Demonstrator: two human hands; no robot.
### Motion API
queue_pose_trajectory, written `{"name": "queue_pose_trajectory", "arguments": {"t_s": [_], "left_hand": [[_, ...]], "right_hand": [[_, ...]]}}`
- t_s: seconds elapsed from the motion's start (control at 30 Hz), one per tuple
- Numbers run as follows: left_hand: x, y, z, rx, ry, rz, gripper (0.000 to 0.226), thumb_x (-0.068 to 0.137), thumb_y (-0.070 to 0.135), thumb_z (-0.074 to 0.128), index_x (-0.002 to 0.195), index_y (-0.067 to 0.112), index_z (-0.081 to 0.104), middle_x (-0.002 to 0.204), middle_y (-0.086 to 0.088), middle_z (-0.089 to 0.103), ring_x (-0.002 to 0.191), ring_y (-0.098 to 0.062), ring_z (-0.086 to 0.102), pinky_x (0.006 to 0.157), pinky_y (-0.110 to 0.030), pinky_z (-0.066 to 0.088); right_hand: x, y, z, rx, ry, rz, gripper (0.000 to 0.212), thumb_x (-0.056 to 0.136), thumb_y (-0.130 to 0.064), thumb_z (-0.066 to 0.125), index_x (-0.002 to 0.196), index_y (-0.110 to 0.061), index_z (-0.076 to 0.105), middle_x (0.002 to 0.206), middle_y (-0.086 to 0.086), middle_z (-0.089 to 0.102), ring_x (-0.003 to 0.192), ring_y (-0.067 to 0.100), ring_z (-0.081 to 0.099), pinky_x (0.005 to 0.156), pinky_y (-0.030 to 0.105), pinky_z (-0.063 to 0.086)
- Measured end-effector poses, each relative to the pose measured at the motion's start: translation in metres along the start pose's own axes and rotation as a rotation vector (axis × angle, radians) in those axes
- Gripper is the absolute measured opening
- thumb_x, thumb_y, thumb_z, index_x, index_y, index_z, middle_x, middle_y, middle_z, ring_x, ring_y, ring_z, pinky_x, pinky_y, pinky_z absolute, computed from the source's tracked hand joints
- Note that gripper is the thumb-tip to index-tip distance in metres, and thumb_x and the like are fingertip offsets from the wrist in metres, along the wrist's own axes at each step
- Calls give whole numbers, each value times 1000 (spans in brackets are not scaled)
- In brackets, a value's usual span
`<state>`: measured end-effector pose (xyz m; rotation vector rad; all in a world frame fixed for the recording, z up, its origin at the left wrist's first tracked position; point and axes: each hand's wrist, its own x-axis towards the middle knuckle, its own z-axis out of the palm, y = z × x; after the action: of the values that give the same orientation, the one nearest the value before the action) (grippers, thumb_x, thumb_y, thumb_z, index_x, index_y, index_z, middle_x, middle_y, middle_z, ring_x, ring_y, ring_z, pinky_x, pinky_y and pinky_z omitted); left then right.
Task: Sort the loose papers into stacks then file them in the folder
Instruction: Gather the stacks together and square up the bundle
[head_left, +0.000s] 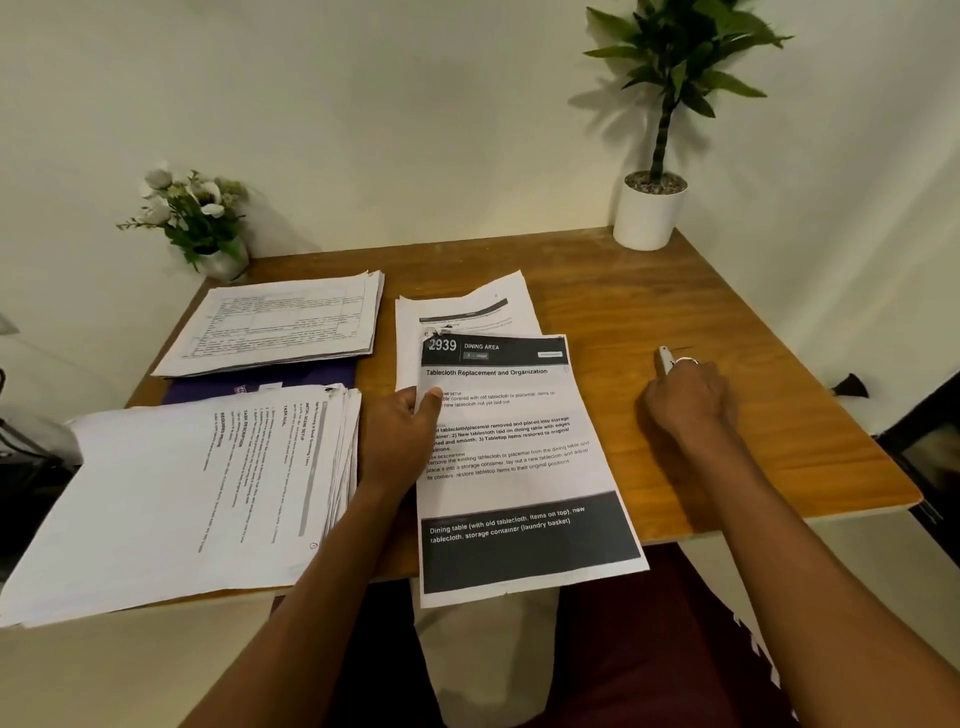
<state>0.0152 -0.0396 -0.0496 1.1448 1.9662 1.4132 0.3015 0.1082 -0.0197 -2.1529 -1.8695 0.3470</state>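
The top sheet (519, 467), headed "Tablecloth Replacement", overhangs the near edge of the table (727, 312), and the left hand (400, 441) pinches its left edge. More sheets (457, 306) lie beneath it. To the left, a near stack (182, 488) and a far stack (275, 322) overlap a purple folder (260, 387). The right hand (685, 400) rests on the table with its fingers curled. A white tip (665, 358) shows ahead of them; I cannot tell whether they grip it.

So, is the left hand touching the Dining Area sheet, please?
Touching: the head view shows the left hand pinching the Dining Area sheet at its edge, thumb on top.
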Motion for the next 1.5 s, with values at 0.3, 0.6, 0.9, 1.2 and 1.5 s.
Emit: {"name": "queue_pose_trajectory", "arguments": {"t_s": [0.3, 0.6, 0.9, 1.2, 1.5], "left_hand": [[0, -3, 2, -17, 0, 14, 28, 103, 31, 59, 101, 6, 71, 93, -1, 77, 75, -14, 75, 59, -21, 58], [-4, -1, 5, 47, 40, 97, 22, 103, 26, 59, 86, 13, 67, 72, 14, 64, 66, 6, 66, 50, -8, 45], [-3, 1, 7, 74, 16, 76, 28, 104, 27, 57, 85, 11, 69, 74, 6, 69, 64, -9, 68, 50, -16, 49], [-2, 0, 6, 112, 6, 86, 29, 105, 31, 56, 93, 10, 72, 85, 1, 72, 74, -14, 70, 63, -34, 60], [-2, -1, 6, 139, 16, 111, 33, 105, 33, 55, 99, 7, 74, 91, -4, 74, 76, -14, 70, 63, -34, 61]], "right_hand": [[-3, -61, -32, 1363, -792, 139, 14, 100, -9, 60, 115, -9, 61, 120, 16, 68, 112, 33, 71, 93, 42, 60], [-17, -134, 2, 1436, -701, -422, 28, 89, -21, 67, 117, -19, 61, 120, 3, 75, 122, 22, 66, 106, 36, 51], [-2, -129, 18, 1234, -797, -538, 38, 94, -24, 69, 130, -15, 60, 124, 4, 74, 117, 20, 69, 85, 24, 58], [11, -125, 14, 1117, -987, -557, 40, 89, -24, 72, 127, -15, 62, 126, 10, 72, 121, 23, 67, 89, 26, 57], [4, -146, 17, 947, -934, -647, 52, 86, -28, 72, 131, -6, 57, 124, 12, 72, 119, 23, 68, 100, 32, 55]]}}
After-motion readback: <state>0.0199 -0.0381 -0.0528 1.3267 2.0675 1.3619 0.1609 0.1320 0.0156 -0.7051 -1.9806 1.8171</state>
